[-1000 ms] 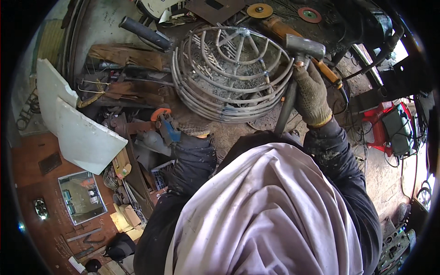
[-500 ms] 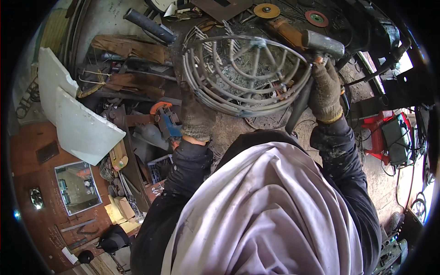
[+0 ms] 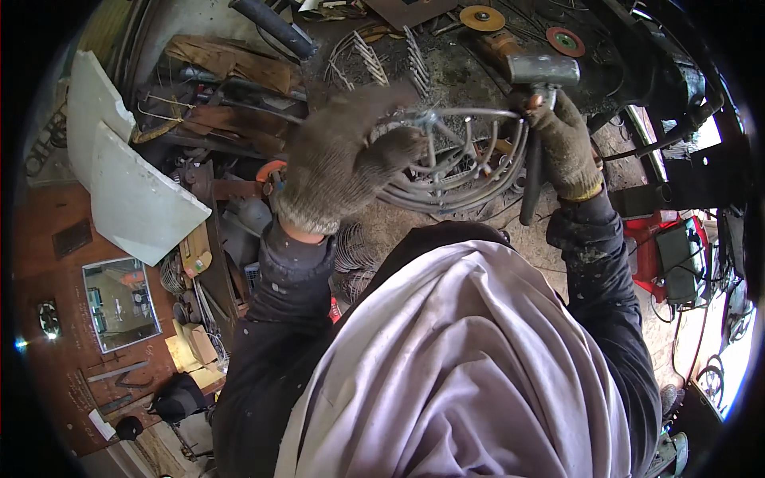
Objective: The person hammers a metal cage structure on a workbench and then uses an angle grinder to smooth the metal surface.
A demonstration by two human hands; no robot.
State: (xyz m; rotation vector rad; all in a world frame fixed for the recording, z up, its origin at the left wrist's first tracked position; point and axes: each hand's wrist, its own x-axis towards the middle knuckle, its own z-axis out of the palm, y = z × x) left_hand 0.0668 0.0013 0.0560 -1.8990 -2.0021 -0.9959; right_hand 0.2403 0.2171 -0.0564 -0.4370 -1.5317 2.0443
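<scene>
A round cage of curved grey metal rods [image 3: 478, 187] is held tilted over the bench, its hub of joined rods near my left fingers. My left hand [image 3: 339, 151], in a worn brown glove and slightly blurred, grips the cage's left side between thumb and fingers and hides much of it. In a similar glove, my right hand [image 3: 567, 151] is closed around a hammer [image 3: 543, 70] just below its grey head. The dark handle hangs down beside the cage's right rim. Whether the right fingers also pinch the rim, I cannot tell.
Past the cage, the bench [image 3: 470, 72] bears rows of short rods [image 3: 418, 64], a yellow disc [image 3: 481, 17] and a reddish disc [image 3: 565, 41]. White broken panels [image 3: 143, 199] lean at the left. A red and green machine [image 3: 677, 255] stands at the right.
The cage has turned and its hub has come lower and left. My left hand has moved up and inward along it. The hammer head has shifted slightly left.
</scene>
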